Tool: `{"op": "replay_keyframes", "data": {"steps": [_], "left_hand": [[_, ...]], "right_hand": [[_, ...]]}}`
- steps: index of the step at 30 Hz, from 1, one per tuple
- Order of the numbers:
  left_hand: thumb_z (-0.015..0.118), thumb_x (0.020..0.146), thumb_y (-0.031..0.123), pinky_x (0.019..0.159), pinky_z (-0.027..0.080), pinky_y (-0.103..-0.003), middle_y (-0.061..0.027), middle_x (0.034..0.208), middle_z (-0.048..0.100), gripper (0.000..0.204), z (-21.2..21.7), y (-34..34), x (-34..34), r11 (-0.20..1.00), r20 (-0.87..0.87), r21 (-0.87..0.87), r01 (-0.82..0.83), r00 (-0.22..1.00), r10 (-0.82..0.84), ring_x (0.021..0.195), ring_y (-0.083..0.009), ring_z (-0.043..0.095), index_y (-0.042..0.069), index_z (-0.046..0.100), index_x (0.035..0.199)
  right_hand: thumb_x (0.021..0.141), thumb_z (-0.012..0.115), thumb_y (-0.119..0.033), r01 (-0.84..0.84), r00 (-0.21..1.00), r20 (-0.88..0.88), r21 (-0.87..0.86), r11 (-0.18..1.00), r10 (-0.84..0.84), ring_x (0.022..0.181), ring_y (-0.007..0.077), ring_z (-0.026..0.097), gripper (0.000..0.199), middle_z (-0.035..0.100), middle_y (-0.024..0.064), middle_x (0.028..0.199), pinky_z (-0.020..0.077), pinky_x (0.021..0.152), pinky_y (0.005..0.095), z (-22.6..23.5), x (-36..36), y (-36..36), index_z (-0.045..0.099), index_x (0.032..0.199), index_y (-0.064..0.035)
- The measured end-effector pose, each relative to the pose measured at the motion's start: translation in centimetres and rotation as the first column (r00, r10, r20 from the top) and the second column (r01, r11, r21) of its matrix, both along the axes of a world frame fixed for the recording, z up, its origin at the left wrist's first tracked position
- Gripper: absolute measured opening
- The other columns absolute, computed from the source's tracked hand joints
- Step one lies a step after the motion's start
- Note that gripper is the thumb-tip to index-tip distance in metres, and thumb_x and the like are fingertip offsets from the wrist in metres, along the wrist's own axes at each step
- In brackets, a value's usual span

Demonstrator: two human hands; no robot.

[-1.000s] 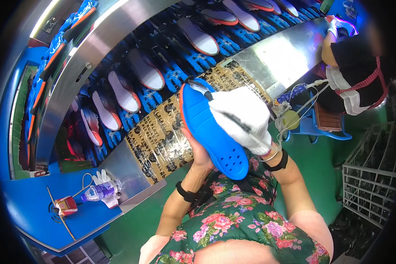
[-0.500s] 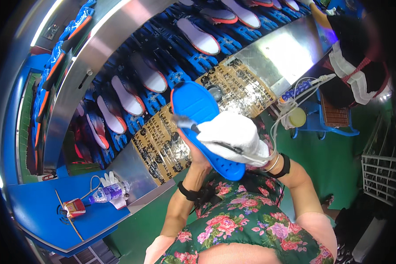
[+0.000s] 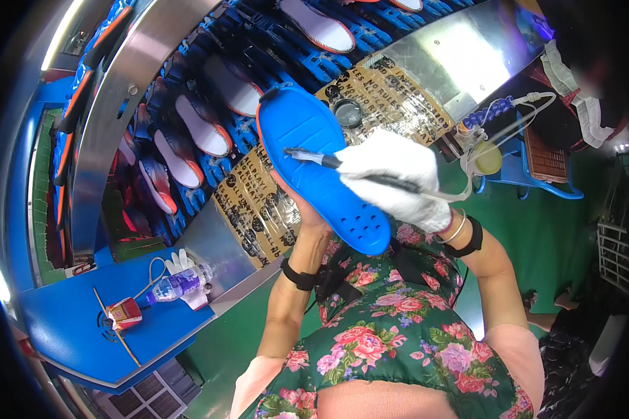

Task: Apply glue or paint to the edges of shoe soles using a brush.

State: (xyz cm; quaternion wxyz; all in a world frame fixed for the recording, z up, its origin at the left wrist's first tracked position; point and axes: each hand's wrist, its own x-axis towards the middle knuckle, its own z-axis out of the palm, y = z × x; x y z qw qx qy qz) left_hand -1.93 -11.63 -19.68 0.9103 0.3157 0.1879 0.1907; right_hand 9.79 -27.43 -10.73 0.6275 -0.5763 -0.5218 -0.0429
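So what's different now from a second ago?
The white-gloved right hand used to lie across the blue shoe sole, covering its lower half. It has since slid off to the right, and the dark brush it holds now touches the sole's middle. The left hand is holding the sole up from underneath, same as before, and the bottle hasn't moved.

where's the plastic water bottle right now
In the head view the plastic water bottle lies on its side on the blue shelf at lower left, beside a white glove and a small red carton.
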Motion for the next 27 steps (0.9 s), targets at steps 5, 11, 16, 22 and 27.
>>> {"op": "replay_keyframes", "data": {"steps": [5, 11, 16, 22, 27], "left_hand": [[0.038, 0.082, 0.093, 0.104, 0.051, -0.050, -0.0176, 0.141, 0.055, 0.109, -2.6, 2.2, -0.9, 0.903, 0.574, -0.133, 0.409, 0.774, -0.267, 0.124, -0.0338, 0.058, 0.010, 0.035, 0.154], [0.039, 0.077, 0.097, 0.077, 0.061, -0.039, -0.0168, 0.104, 0.069, 0.112, 0.7, 1.2, 0.0, 0.992, 0.039, -0.091, 0.089, 0.996, -0.086, 0.090, -0.0274, 0.070, -0.002, 0.053, 0.126], [0.028, 0.069, 0.104, 0.075, 0.060, -0.047, -0.0186, 0.099, 0.067, 0.121, 1.0, 1.3, 0.0, 0.955, 0.275, -0.156, 0.252, 0.940, -0.203, 0.084, -0.0335, 0.068, -0.001, 0.056, 0.121], [0.040, 0.071, 0.100, 0.082, 0.054, -0.051, -0.0185, 0.101, 0.067, 0.114, 0.6, 2.3, 0.5, 0.956, 0.349, -0.188, 0.224, 0.926, -0.148, 0.086, -0.0342, 0.065, 0.001, 0.052, 0.127], [0.041, 0.069, 0.101, 0.080, 0.053, -0.049, -0.0180, 0.100, 0.067, 0.114, -1.7, 4.9, 0.4, 0.971, 0.316, -0.164, 0.174, 0.942, -0.115, 0.083, -0.0331, 0.065, 0.004, 0.053, 0.128]], "right_hand": [[0.080, 0.079, -0.008, -0.077, 0.984, 0.159, -0.026, 0.997, 0.080, 0.086, 0.0262, 0.071, 0.024, 0.076, 0.0097, 0.101, 0.0573, 0.076, 0.0354, -1.2, -2.2, 0.4, 0.078, 0.104, -0.0110], [0.078, 0.080, -0.005, -0.056, 0.994, 0.091, -0.048, 0.997, 0.060, 0.087, 0.0260, 0.073, 0.024, 0.077, 0.0103, 0.101, 0.0564, 0.076, 0.0363, -1.7, -1.4, 0.0, 0.078, 0.101, -0.0086], [0.079, 0.080, -0.002, -0.259, 0.880, -0.400, 0.047, 0.965, 0.256, 0.082, 0.0217, 0.073, 0.010, 0.077, 0.0115, 0.094, 0.0573, 0.081, 0.0341, -1.9, -2.4, -0.2, 0.079, 0.089, -0.0066], [0.077, 0.082, -0.008, -0.056, 0.997, 0.056, -0.051, 0.997, 0.059, 0.086, 0.0258, 0.072, 0.026, 0.075, 0.0075, 0.097, 0.0578, 0.077, 0.0375, -2.6, -4.0, -0.7, 0.078, 0.103, -0.0137], [0.078, 0.080, -0.001, -0.127, 0.970, -0.209, 0.001, 0.992, 0.124, 0.087, 0.0234, 0.074, 0.017, 0.078, 0.0090, 0.098, 0.0576, 0.079, 0.0358, -2.8, -2.5, -0.6, 0.079, 0.095, -0.0065]]}}
